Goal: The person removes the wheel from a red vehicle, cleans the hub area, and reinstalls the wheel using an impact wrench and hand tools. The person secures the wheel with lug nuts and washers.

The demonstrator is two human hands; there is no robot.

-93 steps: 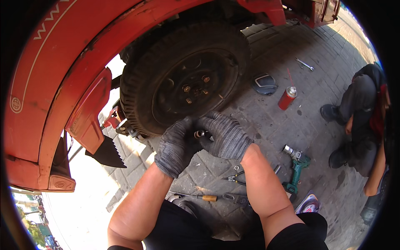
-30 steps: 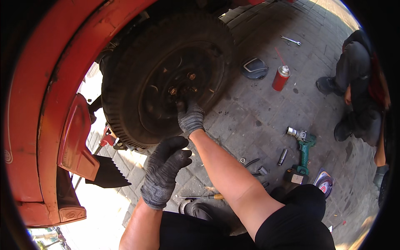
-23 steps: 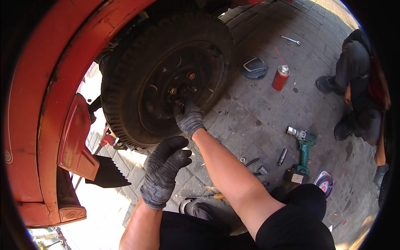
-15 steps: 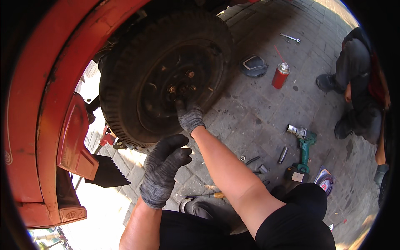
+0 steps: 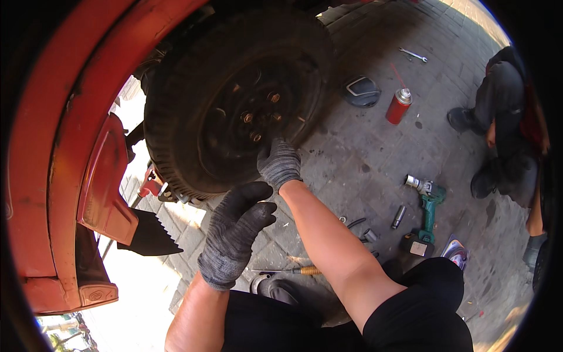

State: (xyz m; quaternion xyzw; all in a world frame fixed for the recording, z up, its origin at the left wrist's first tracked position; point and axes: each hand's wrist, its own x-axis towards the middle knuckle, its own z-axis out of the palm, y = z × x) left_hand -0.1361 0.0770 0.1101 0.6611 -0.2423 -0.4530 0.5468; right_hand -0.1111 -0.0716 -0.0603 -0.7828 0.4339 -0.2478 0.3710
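My right hand, in a grey knit glove with dark fingers, reaches to the lower right of the wheel's centre. Its fingers are bunched at the dark steel rim; shadow hides their tips and whatever they hold. Copper-coloured lug nuts show on the hub: an upper nut, a left nut and a lower nut just left of my fingers. My left hand, gloved alike, hovers below the tire with fingers curled and thumb close to them. Its palm is turned away, so its contents are hidden.
Red bodywork curves along the left. On the paving lie a green impact wrench, a socket, a screwdriver and a wrench. A red spray can stands beside a dark cap. Another person crouches at right.
My right hand has shifted right along the hub, uncovering the lower lug nut it hid before. My left hand keeps nearly the same pose. The view has shifted slightly.
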